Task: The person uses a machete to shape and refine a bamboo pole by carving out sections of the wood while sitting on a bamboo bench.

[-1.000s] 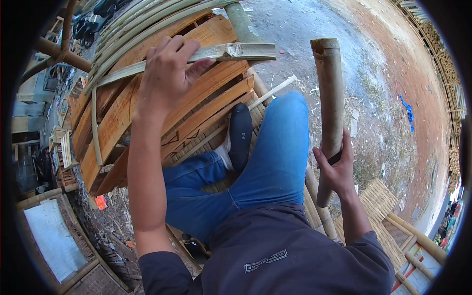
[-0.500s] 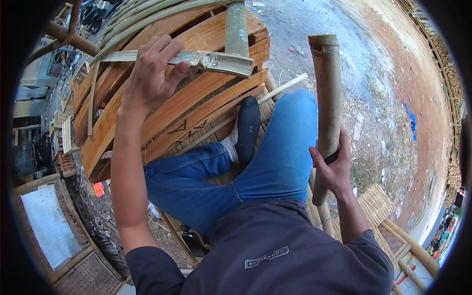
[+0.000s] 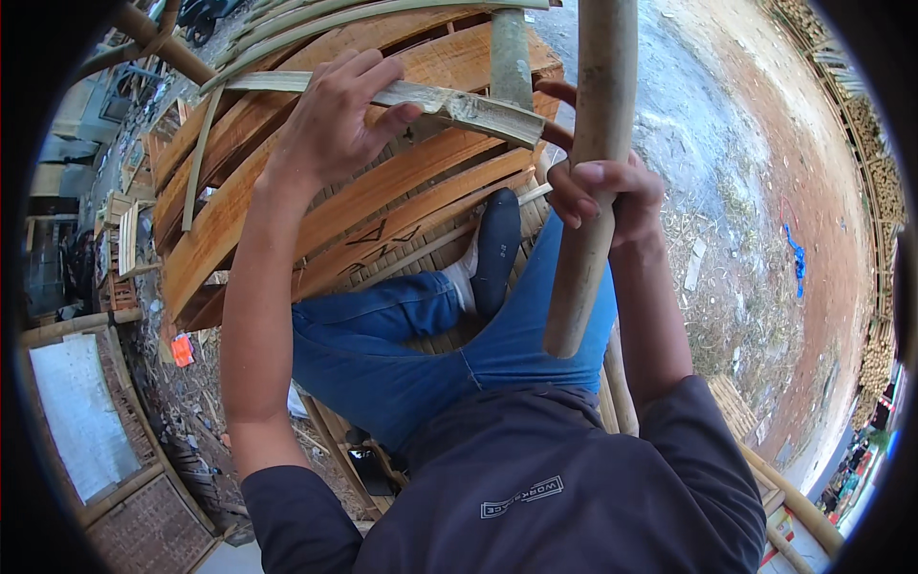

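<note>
My left hand (image 3: 335,124) grips a split bamboo piece (image 3: 478,115), its fingers over the top edge and the thumb on the near side. The piece lies roughly level above curved wooden slats (image 3: 411,177), in front of an upright greenish bamboo post (image 3: 510,62). A round bamboo pole (image 3: 604,86) is in my right hand (image 3: 622,196), with thumb and some fingers around it. Other fingers of that hand stretch behind the pole toward the right end of the split piece. Whether they touch it I cannot tell. The pole stands slanted over my right thigh, its upper end out of view.
My legs in jeans (image 3: 535,316) are folded on a bamboo-slat seat, one dark-socked foot (image 3: 497,253) beside the slats. Long bamboo strips (image 3: 373,14) lie across the far side. Dirt ground with a blue scrap (image 3: 795,258) spreads right. A woven panel (image 3: 143,536) stands lower left.
My right hand has risen and moved left with the pole, bringing it beside the split piece's right end. My left hand and the split piece appear slightly farther right in view.
</note>
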The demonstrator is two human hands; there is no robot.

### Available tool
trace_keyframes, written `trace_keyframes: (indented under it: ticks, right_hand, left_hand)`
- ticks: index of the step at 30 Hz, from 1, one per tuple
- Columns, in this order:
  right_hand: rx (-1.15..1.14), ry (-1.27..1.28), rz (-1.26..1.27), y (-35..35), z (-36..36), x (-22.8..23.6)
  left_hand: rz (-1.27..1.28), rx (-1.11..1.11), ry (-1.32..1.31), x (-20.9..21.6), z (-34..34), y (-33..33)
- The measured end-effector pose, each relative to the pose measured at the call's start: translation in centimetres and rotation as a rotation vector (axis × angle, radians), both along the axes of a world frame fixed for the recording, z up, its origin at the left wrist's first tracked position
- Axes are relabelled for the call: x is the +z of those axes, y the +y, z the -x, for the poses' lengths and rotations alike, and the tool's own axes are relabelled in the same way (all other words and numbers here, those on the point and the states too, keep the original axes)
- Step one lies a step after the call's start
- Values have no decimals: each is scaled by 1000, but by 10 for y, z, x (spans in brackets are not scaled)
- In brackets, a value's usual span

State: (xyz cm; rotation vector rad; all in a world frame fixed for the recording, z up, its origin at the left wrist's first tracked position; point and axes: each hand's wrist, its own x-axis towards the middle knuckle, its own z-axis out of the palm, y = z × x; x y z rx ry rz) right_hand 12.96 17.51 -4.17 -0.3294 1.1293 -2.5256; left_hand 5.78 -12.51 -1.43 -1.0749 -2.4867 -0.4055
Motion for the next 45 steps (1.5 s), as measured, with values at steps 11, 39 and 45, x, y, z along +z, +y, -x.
trace_keyframes:
  ticks: [11, 39, 45]
  right_hand:
    - [131, 106, -100, -2, 31, 15]
    - [81, 142, -316, 15, 98, 23]
    - [111, 101, -223, 36, 134, 4]
  left_hand:
    - [6, 20, -81, -5, 20, -2]
    - [-54, 49, -231, -2, 25, 6]
    - [-51, 105, -230, -1, 31, 18]
